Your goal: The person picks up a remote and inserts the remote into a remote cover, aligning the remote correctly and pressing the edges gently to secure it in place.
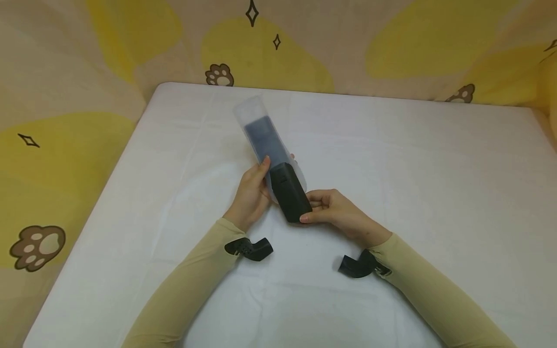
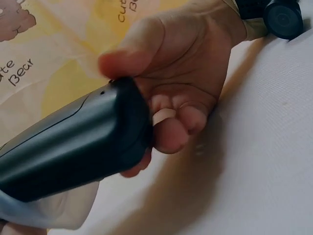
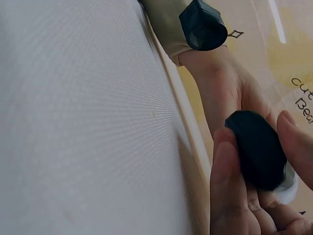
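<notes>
In the head view a long, translucent plastic holder (image 1: 250, 110) with a blue-grey interior slants over the table. A black, rounded-edged case (image 1: 289, 193) lies along its near end, partly sticking out toward me. My left hand (image 1: 252, 193) grips the holder around its middle, thumb on top at the side. With thumb and fingers, my right hand (image 1: 337, 215) pinches the near end of the black case. The left wrist view shows a seam along the black case (image 2: 83, 142), its end against the right fingers. Seen end-on, the case (image 3: 257, 152) looks oval in the right wrist view.
A white-covered table (image 1: 435, 193) spreads under both arms. Yellow patterned fabric (image 1: 278, 53) with paw prints hangs behind and to the left. Small black cameras (image 1: 256, 249) are fixed at the wrists of the beige sleeves (image 1: 187, 280).
</notes>
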### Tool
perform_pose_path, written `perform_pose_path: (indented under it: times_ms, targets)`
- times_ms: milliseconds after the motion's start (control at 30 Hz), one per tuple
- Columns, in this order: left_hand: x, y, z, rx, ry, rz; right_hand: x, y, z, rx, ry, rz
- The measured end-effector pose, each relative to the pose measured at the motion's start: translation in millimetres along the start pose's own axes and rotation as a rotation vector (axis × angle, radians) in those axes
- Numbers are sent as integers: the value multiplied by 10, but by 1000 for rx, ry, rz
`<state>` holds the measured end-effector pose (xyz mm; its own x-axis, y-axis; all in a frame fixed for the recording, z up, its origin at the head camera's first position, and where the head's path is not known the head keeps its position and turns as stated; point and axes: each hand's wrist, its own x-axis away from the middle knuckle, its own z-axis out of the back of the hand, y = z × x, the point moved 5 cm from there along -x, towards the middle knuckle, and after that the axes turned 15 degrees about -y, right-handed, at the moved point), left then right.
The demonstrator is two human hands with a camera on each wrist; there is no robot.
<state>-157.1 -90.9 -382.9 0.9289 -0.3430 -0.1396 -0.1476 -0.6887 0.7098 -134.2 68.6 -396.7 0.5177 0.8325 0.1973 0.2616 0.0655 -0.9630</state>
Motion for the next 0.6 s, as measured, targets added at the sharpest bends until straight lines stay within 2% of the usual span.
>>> perform_pose_path:
  times_ms: [133, 600]
  targets:
    - [-1, 9, -5, -9, -3, 1, 4, -1, -7, -3, -25, 12]
    - [20, 4, -62, -61, -71, -9, 9, 8, 2, -35, 37, 19]
